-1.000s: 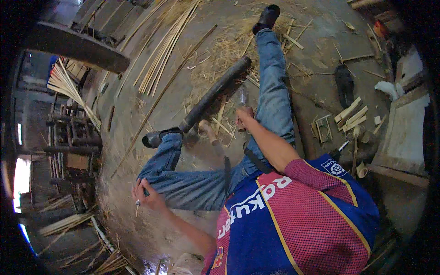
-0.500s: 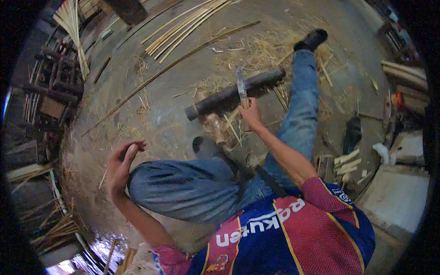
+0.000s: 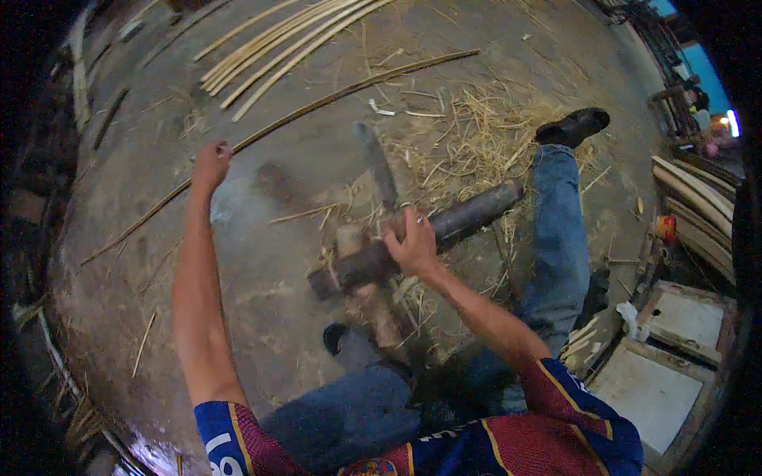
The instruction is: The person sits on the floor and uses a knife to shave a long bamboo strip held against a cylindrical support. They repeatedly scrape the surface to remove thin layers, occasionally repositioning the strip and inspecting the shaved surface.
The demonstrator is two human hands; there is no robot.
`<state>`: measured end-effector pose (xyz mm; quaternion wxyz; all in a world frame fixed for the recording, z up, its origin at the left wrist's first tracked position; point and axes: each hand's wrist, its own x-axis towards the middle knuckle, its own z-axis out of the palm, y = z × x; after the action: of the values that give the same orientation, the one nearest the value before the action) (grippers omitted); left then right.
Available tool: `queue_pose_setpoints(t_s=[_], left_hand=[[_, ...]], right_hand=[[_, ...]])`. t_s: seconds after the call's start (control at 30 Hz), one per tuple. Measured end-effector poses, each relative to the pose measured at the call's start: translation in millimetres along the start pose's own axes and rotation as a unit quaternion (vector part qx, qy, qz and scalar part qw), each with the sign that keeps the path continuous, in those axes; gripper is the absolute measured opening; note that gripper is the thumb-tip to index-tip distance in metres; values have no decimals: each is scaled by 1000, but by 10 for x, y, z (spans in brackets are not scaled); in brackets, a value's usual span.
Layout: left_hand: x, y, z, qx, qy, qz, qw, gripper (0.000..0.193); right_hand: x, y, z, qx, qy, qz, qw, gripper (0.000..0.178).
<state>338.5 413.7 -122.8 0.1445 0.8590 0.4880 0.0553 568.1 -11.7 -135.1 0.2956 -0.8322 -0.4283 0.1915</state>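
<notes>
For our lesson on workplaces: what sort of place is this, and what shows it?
Probably a rough workshop for wood or bamboo: pale strips lie on the floor near scattered shavings, and the right hand holds a knife.

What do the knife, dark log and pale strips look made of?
Knife: blade likely metal, dull grey; long, flat and slim.
Dark log: probably wood, worn-looking; round, brownish-black, no clear metallic shine.
Pale strips: bamboo or wood, can't tell which; seemingly unfinished, given the straw colour and slim split shape.
</notes>
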Motion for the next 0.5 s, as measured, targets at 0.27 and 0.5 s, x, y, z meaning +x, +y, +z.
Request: queue_pose_setpoints(t_s=[0.27,0.5], left_hand=[[1560,164,1104,89,152,37,984,80],[2058,-40,1377,-4,59,-54,997,107]], right_hand=[[66,82,-33,35,-18,0,999,41],[90,50,-1,13,-10,32,999,47]])
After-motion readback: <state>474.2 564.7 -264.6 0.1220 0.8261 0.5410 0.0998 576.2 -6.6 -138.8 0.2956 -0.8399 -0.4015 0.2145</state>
